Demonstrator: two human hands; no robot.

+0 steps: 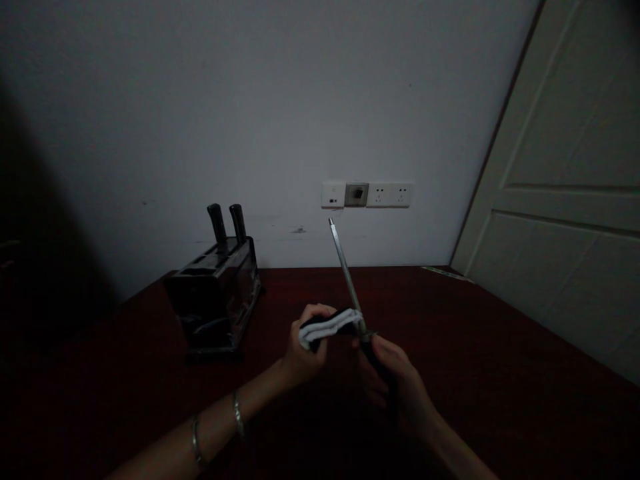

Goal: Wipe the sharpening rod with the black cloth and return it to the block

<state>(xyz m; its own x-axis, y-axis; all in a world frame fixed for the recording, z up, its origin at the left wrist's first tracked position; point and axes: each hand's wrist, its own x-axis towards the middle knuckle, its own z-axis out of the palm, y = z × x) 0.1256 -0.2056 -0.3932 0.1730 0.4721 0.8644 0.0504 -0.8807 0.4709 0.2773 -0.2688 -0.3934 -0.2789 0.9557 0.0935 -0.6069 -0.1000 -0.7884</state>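
My left hand (307,350) is closed around a folded black-and-white cloth (327,327). The cloth's right end meets the lower part of a sharpening steel (345,270), close to its guard. My right hand (400,377) grips the dark handle of the steel, and the metal rod points up and slightly left. To the left stands a black knife block (213,293) with two black-handled knives (227,223) in its top slots. The dim light hides the blades and part of the steel's handle.
A dark red table (475,333) lies beneath my hands. Behind it rises a pale wall (280,120) with a row of sockets and a switch (367,195). A white door (565,200) is at the right. A thin printed strip (445,274) lies at the table's back right edge.
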